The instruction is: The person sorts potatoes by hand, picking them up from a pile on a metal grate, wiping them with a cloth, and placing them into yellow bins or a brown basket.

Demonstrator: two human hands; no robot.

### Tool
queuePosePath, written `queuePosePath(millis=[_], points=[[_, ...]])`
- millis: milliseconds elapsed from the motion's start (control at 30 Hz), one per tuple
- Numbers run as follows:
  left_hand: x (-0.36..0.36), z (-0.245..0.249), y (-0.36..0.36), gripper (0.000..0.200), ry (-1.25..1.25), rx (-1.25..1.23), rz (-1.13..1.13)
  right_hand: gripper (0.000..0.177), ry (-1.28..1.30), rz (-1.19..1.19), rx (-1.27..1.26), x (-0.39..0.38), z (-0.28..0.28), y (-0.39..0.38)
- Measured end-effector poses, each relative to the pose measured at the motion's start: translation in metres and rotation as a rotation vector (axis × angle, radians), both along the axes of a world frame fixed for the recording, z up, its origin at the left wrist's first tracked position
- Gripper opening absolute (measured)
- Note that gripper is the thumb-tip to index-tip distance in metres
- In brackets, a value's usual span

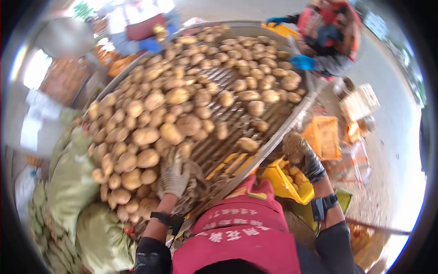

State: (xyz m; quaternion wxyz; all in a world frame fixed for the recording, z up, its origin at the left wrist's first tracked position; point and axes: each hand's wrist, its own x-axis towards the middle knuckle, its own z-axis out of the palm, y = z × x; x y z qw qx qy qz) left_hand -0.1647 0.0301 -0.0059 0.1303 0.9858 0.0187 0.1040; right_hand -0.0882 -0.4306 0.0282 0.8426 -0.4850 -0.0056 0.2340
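Observation:
My left hand [175,177], in a pale glove, reaches to the near edge of the potato pile [146,136]. Its fingers are stretched out and touch the nearest potatoes, with none plainly gripped. Beside it a crumpled brown cloth or sack [195,180] lies on the slatted sorting table [218,148]. Off the table's right edge, my right hand [314,165], in a dark soiled glove, is closed on a large brown potato [294,147], slightly blurred. Just below and to the left is a yellow basket [273,176] with potatoes in it.
Full green sacks [104,237] crowd the left side. A co-worker in red [328,34] stands at the far right corner, a blue-gloved hand [302,62] at the rim. Another person [141,27] stands at the far left. An orange crate [323,137] sits on the right.

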Motion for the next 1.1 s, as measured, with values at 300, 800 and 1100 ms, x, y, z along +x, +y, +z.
queuePosePath(millis=[300,800,1100], points=[[-0.125,0.008,-0.016,0.095,0.041,-0.126,0.231,0.078,-0.077,0.408,0.04,-0.023,0.002,0.268],[-0.124,-0.019,-0.018,0.066,0.022,-0.732,0.478,0.063,-1.475,0.543,-0.983,-0.057,0.0,0.309],[-0.117,-0.006,-0.014,0.074,-0.079,-0.729,0.344,0.069,-1.513,1.028,-1.525,0.0,0.041,0.267]])
